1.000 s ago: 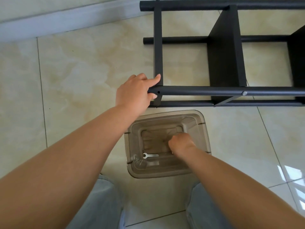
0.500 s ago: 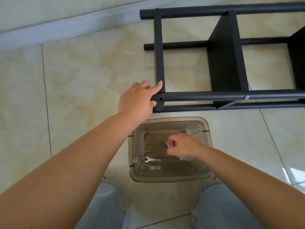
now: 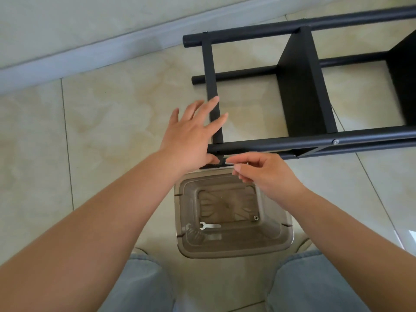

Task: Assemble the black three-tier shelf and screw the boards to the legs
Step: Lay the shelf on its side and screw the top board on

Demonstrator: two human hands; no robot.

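At the bottom edge of the frame two knees in light blue jeans [image 3: 144, 287] flank a clear, smoke-tinted rectangular plastic bin [image 3: 286, 235] standing on the glossy beige floor tiles [image 3: 108, 113]. Inside it, on the bottom, lie a small flat silver wrench [image 3: 209, 226], its long axis running left to right with the open jaw to the left, and a small silver screw [image 3: 255, 218] near the lower right corner of the bin's floor.

Just above the bin's far rim, the right hand [image 3: 263, 174] has its fingers curled, thumb and forefinger pinched together at the near left corner of the shelf; something small seems to be held between them, but it is too small to make out. Just left of it, the left hand [image 3: 191, 136] is spread flat with straight fingers, laid over the corner where the end crossbar meets the nearest leg, gripping nothing.

The black three-tier shelf [image 3: 301, 86] lies on its side on the floor in the upper right of the frame. Its long axis runs left to right, the round black tubular legs [image 3: 270, 144] stretching off the right edge. Its leg ends point to the left. The flat black boards [image 3: 299, 91] stand upright between the legs. A silver bolt head [image 3: 335, 142] shows on the nearest leg.

Beyond, a pale grey baseboard [image 3: 90, 52] crosses the upper left of the frame.
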